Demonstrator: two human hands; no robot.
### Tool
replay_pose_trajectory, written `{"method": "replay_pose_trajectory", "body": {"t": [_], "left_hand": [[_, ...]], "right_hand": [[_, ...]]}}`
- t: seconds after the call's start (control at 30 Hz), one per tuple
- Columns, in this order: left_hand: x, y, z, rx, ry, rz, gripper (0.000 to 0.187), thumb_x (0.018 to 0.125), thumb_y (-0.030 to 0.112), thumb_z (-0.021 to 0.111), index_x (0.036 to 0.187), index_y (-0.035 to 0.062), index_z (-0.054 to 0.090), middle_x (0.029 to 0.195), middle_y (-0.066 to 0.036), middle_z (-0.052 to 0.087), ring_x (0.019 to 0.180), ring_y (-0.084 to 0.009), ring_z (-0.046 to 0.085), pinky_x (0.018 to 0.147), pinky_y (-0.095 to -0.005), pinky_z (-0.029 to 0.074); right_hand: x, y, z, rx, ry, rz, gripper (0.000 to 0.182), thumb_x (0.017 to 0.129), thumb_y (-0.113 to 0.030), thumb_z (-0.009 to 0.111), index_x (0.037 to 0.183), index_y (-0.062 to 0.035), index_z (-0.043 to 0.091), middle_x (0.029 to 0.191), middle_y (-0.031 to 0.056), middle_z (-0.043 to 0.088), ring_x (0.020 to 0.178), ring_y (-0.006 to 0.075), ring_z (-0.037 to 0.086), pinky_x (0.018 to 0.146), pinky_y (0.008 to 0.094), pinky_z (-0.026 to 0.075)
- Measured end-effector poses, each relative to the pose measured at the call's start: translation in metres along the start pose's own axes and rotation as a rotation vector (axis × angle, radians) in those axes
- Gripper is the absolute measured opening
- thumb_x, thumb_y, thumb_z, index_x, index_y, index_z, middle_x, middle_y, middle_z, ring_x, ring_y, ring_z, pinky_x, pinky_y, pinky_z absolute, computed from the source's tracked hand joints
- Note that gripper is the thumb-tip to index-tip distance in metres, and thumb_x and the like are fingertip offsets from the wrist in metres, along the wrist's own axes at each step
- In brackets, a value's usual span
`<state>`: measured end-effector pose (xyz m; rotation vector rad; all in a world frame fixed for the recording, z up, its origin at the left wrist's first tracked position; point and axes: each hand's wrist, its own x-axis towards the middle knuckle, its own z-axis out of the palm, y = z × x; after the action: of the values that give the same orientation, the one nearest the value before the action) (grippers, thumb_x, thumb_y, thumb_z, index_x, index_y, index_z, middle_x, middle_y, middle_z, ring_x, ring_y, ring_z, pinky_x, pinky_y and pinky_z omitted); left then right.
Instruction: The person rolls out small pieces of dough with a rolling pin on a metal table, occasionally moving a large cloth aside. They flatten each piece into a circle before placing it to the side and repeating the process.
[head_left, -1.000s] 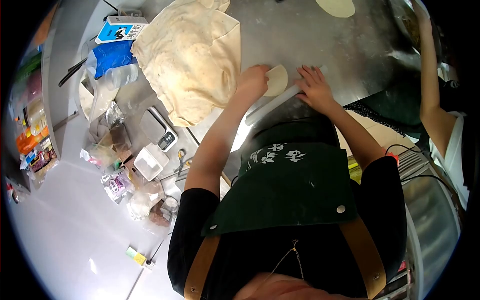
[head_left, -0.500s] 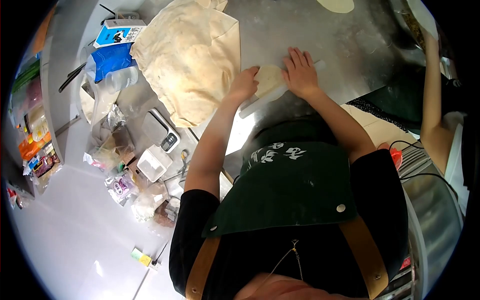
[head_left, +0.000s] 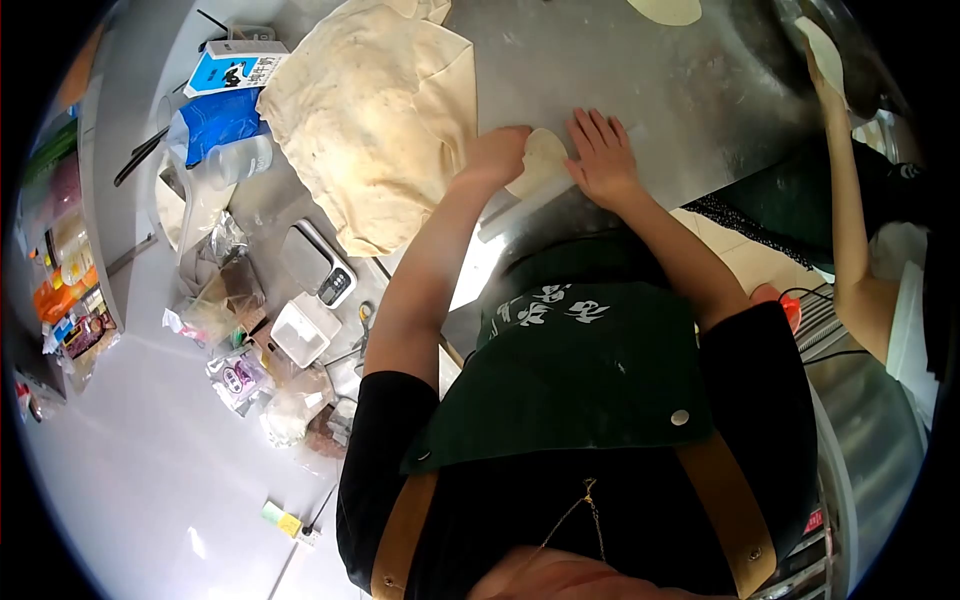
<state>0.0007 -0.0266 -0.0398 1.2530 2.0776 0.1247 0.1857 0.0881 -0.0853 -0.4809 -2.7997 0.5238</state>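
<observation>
A small flat round of dough lies on the metal worktop between my hands. My left hand is closed at its left edge, fingers curled over the dough. My right hand lies to the right of the round, fingers stretched out and pointing away from me. A pale rolling pin runs along the near side of the dough, its right part hidden by my right hand and wrist. Left of my hands, a large cream cloth sits in a heap, covering whatever is under it.
Another flat dough round lies at the far edge. On the right, another person's hand holds a thin dough round over a dark pan. A kitchen scale, milk carton, white tub and bags stand at left.
My right hand has slid slightly down toward me, and more of the dough round shows. My left hand has turned and curled more. The other person's hand has brought a dough round into view.
</observation>
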Motion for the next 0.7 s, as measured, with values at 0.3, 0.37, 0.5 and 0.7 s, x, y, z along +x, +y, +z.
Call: {"method": "replay_pose_trajectory", "body": {"t": [0.3,0.37,0.5,0.7], "left_hand": [[-0.023,0.01,-0.002,-0.192,0.124,-0.156,0.038,0.083,0.007,0.059,0.121,0.0076,0.056,0.099,-0.021,0.066,0.098,-0.038,0.062,0.082,-0.0469,0.05],[-0.022,0.006,0.011,-0.152,0.067,-0.229,0.036,0.083,0.008,0.059,0.119,0.0063,0.057,0.1,-0.022,0.066,0.098,-0.0385,0.061,0.083,-0.0468,0.05],[-0.023,0.008,0.011,-0.159,0.022,-0.266,0.03,0.084,0.009,0.06,0.114,0.0052,0.06,0.101,-0.022,0.066,0.099,-0.0383,0.061,0.083,-0.0465,0.049],[-0.016,-0.006,0.017,-0.338,0.164,-0.183,0.03,0.084,0.008,0.059,0.114,0.0036,0.062,0.1,-0.021,0.066,0.097,-0.0379,0.062,0.084,-0.0455,0.049]], "right_hand": [[-0.048,0.038,-0.051,0.03,-0.138,-0.214,0.038,0.065,-0.017,0.077,0.099,-0.0125,0.061,0.121,0.0077,0.055,0.12,0.028,0.049,0.11,0.0485,0.032],[-0.033,0.037,-0.058,0.032,-0.145,-0.215,0.037,0.065,-0.017,0.077,0.097,-0.0117,0.06,0.118,0.0073,0.055,0.119,0.0271,0.05,0.11,0.0478,0.032],[-0.002,0.03,-0.049,0.097,-0.189,-0.207,0.036,0.07,-0.021,0.075,0.1,-0.0084,0.06,0.118,0.0096,0.055,0.12,0.0273,0.049,0.11,0.0479,0.031],[0.024,0.008,0.002,-0.107,0.009,0.062,0.043,0.087,-0.032,0.06,0.119,-0.0034,0.056,0.137,0.0176,0.047,0.131,0.0326,0.04,0.112,0.0506,0.027]]}}
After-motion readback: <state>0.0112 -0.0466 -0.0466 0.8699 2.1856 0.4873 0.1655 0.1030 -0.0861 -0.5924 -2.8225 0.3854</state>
